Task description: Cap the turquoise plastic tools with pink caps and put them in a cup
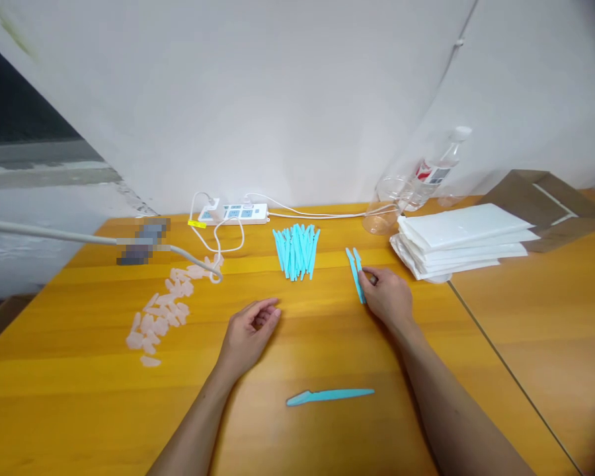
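The right hand's (389,297) fingers were bunched narrowly at two sticks (354,275) right of the pile (295,252), whether gripping one I couldn't tell; a sideways slip could have skewed both. The left hand (248,334) was loosely curled, seemingly empty, and a sweeping forearm could have knocked the lone stick (337,395). A tugged cable (197,261) could have scattered the caps (161,324) by its loop.

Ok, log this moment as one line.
left hand: half-curled, nothing visibly held | right hand: at paired blue tools | blue pile: farther back | lone blue tool: nearest wearer
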Motion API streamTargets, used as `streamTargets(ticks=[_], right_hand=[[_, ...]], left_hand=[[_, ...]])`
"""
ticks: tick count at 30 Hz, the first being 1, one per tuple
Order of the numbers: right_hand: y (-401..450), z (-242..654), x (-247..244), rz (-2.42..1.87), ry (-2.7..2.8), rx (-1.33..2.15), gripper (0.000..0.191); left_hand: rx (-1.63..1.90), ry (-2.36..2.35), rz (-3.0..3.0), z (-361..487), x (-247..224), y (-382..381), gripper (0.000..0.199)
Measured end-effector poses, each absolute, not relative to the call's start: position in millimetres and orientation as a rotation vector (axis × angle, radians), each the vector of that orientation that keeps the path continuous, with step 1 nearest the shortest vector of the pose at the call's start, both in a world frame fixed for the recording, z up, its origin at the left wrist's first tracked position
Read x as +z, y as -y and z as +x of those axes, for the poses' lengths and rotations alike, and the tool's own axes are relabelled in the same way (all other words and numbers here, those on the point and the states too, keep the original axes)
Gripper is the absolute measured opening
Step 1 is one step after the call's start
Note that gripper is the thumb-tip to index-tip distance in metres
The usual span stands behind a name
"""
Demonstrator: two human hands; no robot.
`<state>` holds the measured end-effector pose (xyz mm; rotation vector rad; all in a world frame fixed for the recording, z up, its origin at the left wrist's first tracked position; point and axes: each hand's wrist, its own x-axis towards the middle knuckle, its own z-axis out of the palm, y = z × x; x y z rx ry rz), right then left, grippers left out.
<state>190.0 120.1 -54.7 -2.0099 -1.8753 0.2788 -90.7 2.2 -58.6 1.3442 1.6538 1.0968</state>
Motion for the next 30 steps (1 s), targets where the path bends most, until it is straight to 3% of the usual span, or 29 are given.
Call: streamTargets(ticks=[10,18,24,30], right_hand=[[-113.9,167.2,-51.9,-2.015,1.961,0.283,0.038],[-116.5,164.5,-53.4,-1.994,1.879,0.317,0.043],[-116.0,169.9,-60.1,-1.727,1.721,0.276,0.039],[-118.5,171.8,-61.0,-1.530,1.683,0.265,0.035]], left_hand=[[1.091,-1.658,1.383,-89.7,-56.7,-1.3,0.034],[0.962,-1.892,1.194,-94.9,-42.9,-50.8,0.048],[0.906,-2.021,1.179,-89.1,-43.6,-126.9,0.031],[0.922,-1.885,1.096,-89.0,-49.9,-137.2,0.022]])
